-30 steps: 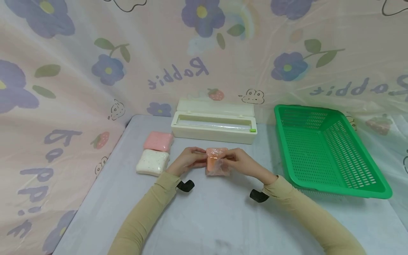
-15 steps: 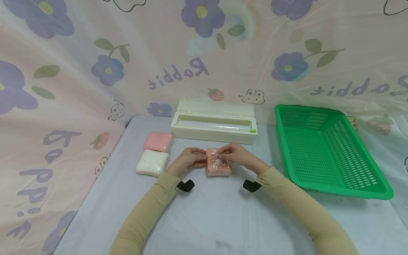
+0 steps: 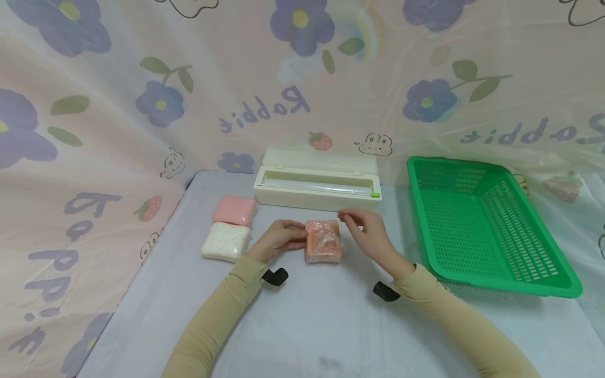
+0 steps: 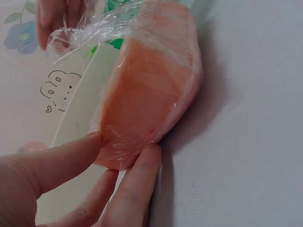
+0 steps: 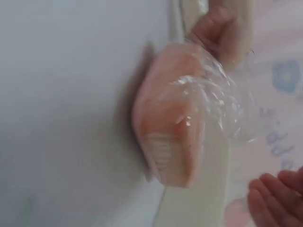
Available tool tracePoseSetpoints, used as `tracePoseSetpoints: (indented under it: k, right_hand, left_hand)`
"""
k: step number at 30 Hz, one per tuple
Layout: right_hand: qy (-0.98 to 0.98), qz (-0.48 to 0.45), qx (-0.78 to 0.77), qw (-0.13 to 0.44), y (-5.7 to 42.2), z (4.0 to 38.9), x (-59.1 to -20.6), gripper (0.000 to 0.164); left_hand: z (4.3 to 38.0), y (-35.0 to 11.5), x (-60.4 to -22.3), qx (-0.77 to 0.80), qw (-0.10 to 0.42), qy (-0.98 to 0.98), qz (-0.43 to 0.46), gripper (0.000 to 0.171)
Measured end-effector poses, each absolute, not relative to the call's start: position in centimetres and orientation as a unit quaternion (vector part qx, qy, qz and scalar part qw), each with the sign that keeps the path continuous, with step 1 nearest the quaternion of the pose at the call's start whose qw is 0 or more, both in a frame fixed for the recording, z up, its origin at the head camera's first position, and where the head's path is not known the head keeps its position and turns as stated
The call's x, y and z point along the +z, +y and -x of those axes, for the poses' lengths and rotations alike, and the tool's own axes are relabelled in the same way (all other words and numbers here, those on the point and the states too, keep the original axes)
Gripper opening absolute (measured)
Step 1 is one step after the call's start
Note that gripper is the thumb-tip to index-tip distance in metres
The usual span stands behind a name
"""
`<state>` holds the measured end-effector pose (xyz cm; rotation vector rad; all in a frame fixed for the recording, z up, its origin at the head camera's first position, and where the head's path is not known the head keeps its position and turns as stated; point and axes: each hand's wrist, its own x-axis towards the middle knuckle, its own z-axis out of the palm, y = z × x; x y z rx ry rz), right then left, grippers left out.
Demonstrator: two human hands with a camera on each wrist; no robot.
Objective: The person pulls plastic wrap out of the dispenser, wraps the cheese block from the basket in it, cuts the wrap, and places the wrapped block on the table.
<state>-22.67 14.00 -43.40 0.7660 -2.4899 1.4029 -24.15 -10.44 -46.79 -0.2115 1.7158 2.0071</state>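
Observation:
An orange-pink, rounded-square block (image 3: 323, 241) lies on the table with clear cling film (image 5: 222, 104) over it; a loose part of the film stands up from its top in both wrist views. My left hand (image 3: 279, 240) pinches the block's left side, thumb on one face and fingers at the edge, as the left wrist view (image 4: 85, 189) shows. My right hand (image 3: 366, 233) is raised just right of the block, fingers bent. In the right wrist view its fingers (image 5: 272, 196) are apart from the film, with nothing between them.
Behind the hands stands a cream cling film box (image 3: 316, 198), lid up, with a roll (image 3: 316, 185) inside. To the left lie a pink block (image 3: 235, 210) and a speckled white block (image 3: 226, 241), both shiny. A green basket (image 3: 506, 283) stands at the right.
My right hand has pressed film down over the block, then let go and lifted off to the right. The film now covers more of the block's top. My left hand has stayed in place.

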Motion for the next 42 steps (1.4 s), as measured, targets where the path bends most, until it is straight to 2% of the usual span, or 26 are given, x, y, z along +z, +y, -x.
tracePoseSetpoints:
  k: [2,5,10,14,18,21,31,42]
  right_hand:
    - [-0.848,-0.308,0.401,0.157,14.5,21.4,-43.2,0.024]
    - [-0.83,-0.409,0.312,0.213,14.9,19.7,-43.2,0.031]
    - [-0.771,-0.558,0.186,0.244,14.9,18.2,-44.1,0.033]
    - [-0.77,-0.597,0.106,0.199,14.5,17.4,-45.3,0.046]
    - [-0.797,-0.589,0.058,0.124,14.2,17.0,-46.4,0.069]
    - [-0.81,-0.576,0.053,0.098,14.1,17.1,-47.0,0.078]
    - [-0.84,-0.535,0.023,0.081,14.1,18.2,-47.9,0.093]
    - [-0.854,-0.512,0.069,0.059,13.3,19.3,-47.7,0.093]
  left_hand:
    - [24.1,-10.5,-46.8,0.737,0.243,0.627,0.073,0.034]
    - [24.0,-10.6,-46.8,0.737,0.242,0.627,0.069,0.035]
    - [23.9,-10.6,-46.8,0.736,0.241,0.63,0.062,0.035]
    - [24.0,-10.6,-47.0,0.738,0.237,0.629,0.059,0.033]
    - [24.0,-10.6,-47.0,0.738,0.24,0.628,0.063,0.034]
    - [24.0,-10.5,-47.1,0.738,0.241,0.628,0.062,0.035]
    - [24.0,-10.6,-47.0,0.733,0.241,0.633,0.052,0.034]
    - [24.0,-10.5,-47.2,0.731,0.243,0.635,0.054,0.033]
